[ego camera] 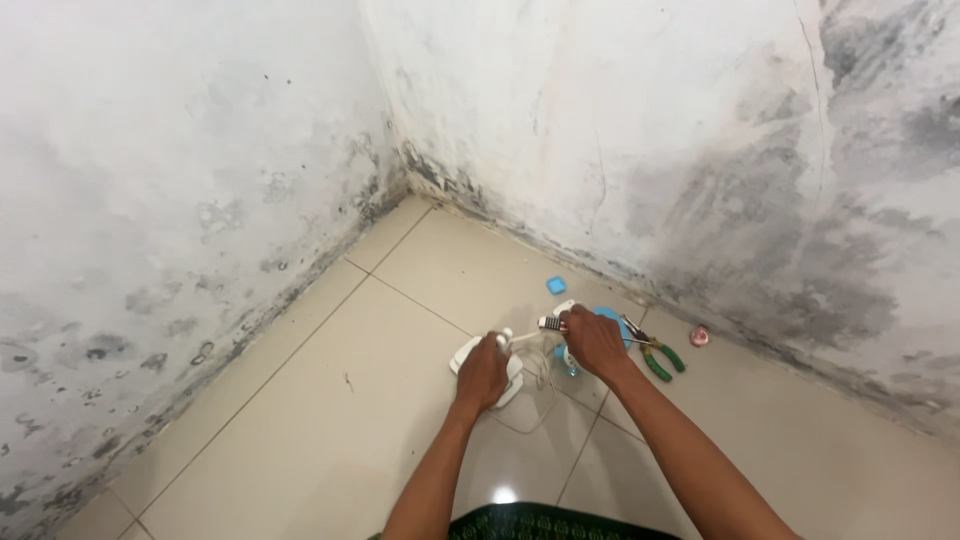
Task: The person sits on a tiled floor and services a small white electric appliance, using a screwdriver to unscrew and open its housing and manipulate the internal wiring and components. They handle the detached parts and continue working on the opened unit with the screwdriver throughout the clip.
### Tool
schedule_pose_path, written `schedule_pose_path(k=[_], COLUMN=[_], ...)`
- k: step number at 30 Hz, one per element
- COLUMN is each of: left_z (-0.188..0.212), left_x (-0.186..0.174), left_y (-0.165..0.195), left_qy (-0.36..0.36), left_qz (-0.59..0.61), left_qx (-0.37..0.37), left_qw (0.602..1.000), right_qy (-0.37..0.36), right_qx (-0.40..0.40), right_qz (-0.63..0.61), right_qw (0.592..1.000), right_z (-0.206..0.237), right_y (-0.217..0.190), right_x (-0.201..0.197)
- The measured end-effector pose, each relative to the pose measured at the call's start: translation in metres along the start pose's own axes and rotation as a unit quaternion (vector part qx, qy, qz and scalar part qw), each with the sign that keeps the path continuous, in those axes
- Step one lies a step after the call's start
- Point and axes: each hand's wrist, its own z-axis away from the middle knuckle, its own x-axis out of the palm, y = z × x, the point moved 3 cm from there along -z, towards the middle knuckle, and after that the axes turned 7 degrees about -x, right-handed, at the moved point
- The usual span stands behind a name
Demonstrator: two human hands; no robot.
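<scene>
My left hand (483, 374) rests closed over a white plastic device (462, 354) lying on the tiled floor. Just right of it, my right hand (594, 343) grips a small tool with a dark ribbed handle (550, 324), whose tip points toward the white device. Thin white wire (540, 385) loops on the floor between my two hands. A light blue round part (612, 317) and another white piece (565, 308) lie partly hidden behind my right hand.
Pliers with green handles (661, 359) lie right of my right hand. A small blue square piece (556, 285) sits near the wall, and a small pinkish roll (699, 336) further right. Stained, mouldy walls meet in a corner (400, 165) ahead.
</scene>
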Motion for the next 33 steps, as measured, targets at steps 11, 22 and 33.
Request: schedule_pose_path(k=[11, 22, 33], left_z=[0.066, 0.030, -0.004], left_x=[0.023, 0.064, 0.084], left_y=[-0.018, 0.019, 0.039], left_qy=[0.227, -0.018, -0.111], left_qz=[0.048, 0.104, 0.359], left_qx=[-0.048, -0.208, -0.261], left_qw=[0.972, 0.973, 0.889], right_qy=[0.014, 0.005, 0.018], right_qx=[-0.098, -0.232, -0.150], right_qz=[0.027, 0.064, -0.118], right_qw=[0.995, 0.971, 0.982], right_z=[-0.055, -0.092, -0.100], right_y=[-0.021, -0.076, -0.070], right_x=[-0.007, -0.001, 0.020])
